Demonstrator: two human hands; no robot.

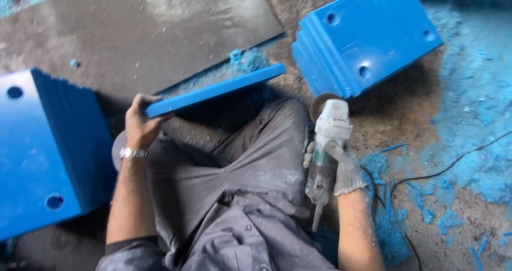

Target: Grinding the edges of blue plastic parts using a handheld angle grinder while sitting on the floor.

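Grey trousers [234, 175] and a grey shirt filled the bottom of the downward view, the person sitting on a dusty floor [405, 116] with knees bent. On the left, the bare left hand [140, 126], a metal watch [133, 153] at its wrist, gripped the near end of a thin blue plate [213, 91]; the fingers were curled tight around that edge. The plate lay nearly flat, slanting up and to the right above the lap, its far end near a patch of blue shavings [246, 60]. On the right, the right hand [341, 170], in a dusty grey glove, was wrapped closed around the body of a grinder [326, 148]. The grinder stood just beside the right knee, its disc [320, 104] pointing away from the person, and was well apart from the plate. A black cord [448, 167] trailed across the floor to the right. One stack of blue plates [45, 148] with round holes sat at the left, another stack [368, 34] at the upper right, just beyond the disc. Blue dust and chips covered the floor on the right.
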